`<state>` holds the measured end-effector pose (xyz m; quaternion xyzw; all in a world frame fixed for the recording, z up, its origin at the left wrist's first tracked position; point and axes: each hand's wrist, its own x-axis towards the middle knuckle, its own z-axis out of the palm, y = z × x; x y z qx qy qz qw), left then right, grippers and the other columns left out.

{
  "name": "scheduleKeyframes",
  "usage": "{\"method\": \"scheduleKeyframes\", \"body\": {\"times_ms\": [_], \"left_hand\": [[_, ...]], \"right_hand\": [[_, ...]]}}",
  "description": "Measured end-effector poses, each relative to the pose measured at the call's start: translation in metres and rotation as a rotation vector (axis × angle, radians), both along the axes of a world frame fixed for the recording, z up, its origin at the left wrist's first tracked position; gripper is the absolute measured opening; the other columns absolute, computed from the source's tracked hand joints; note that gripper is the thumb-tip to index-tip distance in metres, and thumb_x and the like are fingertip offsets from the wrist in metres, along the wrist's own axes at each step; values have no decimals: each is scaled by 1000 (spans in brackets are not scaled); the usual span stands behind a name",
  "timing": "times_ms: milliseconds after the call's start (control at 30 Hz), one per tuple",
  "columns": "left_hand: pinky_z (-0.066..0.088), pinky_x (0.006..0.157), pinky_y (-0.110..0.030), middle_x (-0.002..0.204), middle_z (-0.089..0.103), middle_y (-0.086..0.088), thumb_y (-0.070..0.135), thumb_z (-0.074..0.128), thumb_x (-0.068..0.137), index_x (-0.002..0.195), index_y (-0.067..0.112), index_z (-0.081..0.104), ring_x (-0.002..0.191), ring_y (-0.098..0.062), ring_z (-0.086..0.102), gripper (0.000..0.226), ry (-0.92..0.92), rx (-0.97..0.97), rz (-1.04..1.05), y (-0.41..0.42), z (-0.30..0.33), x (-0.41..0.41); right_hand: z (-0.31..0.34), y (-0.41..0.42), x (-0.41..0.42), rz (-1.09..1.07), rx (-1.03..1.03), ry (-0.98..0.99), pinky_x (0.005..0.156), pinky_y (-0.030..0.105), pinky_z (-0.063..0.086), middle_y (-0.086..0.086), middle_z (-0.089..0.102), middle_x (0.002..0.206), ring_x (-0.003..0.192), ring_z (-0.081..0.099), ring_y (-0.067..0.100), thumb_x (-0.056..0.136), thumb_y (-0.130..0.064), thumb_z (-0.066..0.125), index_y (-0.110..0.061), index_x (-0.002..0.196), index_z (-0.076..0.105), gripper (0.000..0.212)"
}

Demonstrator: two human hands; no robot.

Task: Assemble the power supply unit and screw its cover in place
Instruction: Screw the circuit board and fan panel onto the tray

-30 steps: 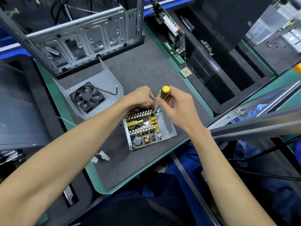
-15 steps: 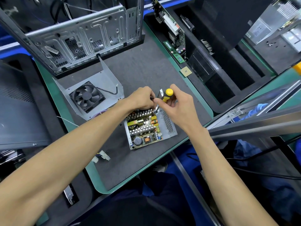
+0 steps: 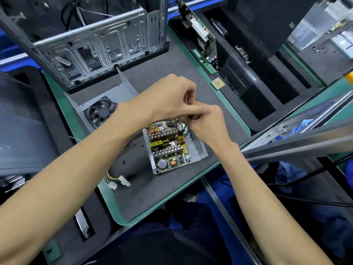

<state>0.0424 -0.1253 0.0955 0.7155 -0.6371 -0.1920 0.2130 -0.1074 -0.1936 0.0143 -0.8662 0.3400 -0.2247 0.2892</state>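
Your two bare hands meet over one open power supply (image 3: 172,148), which lies flat on a dark grey mat (image 3: 162,190) with a green border. Your left hand (image 3: 168,98) hovers above the unit's far end, fingers curled shut, though what they pinch is hidden. Your right hand (image 3: 208,125) sits just beside it, closed around a dark tool (image 3: 193,117) that is mostly hidden; a thin metal shaft points down at the unit's far corner.

The unit is an uncovered metal tray, showing two rows of silver cooling fins, copper coils, yellow parts and one large round capacitor at the near end. One side wall has a vent grid.

Left of the unit lies one bent metal cover (image 3: 122,92) holding one black fan (image 3: 100,112). Several small dark screws (image 3: 133,144) are scattered on the mat between them. Nearer you than the cover, two white plugs (image 3: 122,181) end a bundle of wires. Beyond the unit stands one bare computer case (image 3: 99,46). Right of the unit, one small square chip (image 3: 218,84) sits at the mat's edge, by a black foam tray (image 3: 267,88).
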Motion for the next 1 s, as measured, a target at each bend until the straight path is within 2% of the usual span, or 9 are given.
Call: {"method": "scheduleKeyframes", "body": {"times_ms": [133,200,300,400,467,633,733,900,1000], "left_hand": [[46,66,-32,69,59,11,44,72,83,83,19,64,74,-19,60,27,-42,16,-46,2,8,-4],[50,73,-34,80,63,4,30,73,84,91,18,70,83,-21,62,14,-51,44,-112,3,13,-2],[52,86,-42,102,64,-2,10,68,85,102,19,76,93,-20,62,21,-4,81,-205,5,19,-1],[51,86,-41,103,62,0,29,74,84,109,20,69,95,-21,60,26,-53,64,-178,4,20,-7],[51,79,-38,93,62,1,42,75,83,101,21,67,91,-25,61,29,-117,50,-89,2,21,-7],[51,83,-41,100,63,-2,16,70,83,94,20,75,93,-24,59,13,-125,129,-197,0,25,-7],[52,79,-40,95,64,-1,40,73,82,100,21,66,91,-26,61,27,-141,106,-66,0,22,-6],[50,77,-39,96,58,1,33,69,86,103,24,69,92,-25,59,20,-159,120,-139,0,20,-11],[52,76,-40,92,64,-2,46,68,85,98,23,65,88,-28,62,27,-190,128,-74,0,21,-10]], "right_hand": [[2,-3,0,45,26,-5,49,33,42,-9,57,52,55,58,17,78,-44,72,-40,66,49,26],[1,-6,-4,48,75,1,51,31,38,-11,49,54,54,48,10,75,-56,69,-35,77,51,28],[0,-7,-13,109,173,-83,54,18,37,-13,53,65,59,47,6,78,-48,71,-35,90,49,28],[0,-6,-14,135,224,-117,57,13,35,-15,56,66,61,47,3,77,-44,68,-42,85,53,17],[0,-6,-10,132,258,-107,54,19,35,-10,54,63,58,43,8,78,-45,70,-31,84,55,21],[3,-6,-9,135,257,-113,55,14,36,-5,58,70,58,46,4,78,-44,69,-38,83,55,16],[2,-6,-10,128,328,-124,59,32,42,3,57,68,64,48,24,80,-38,70,-18,86,57,25],[5,-7,-8,98,333,-114,56,14,38,-8,59,66,59,44,2,77,-37,72,-46,81,57,18],[5,-5,-8,97,361,-120,57,19,42,3,62,71,61,45,8,78,-38,73,-34,86,59,16]]}}
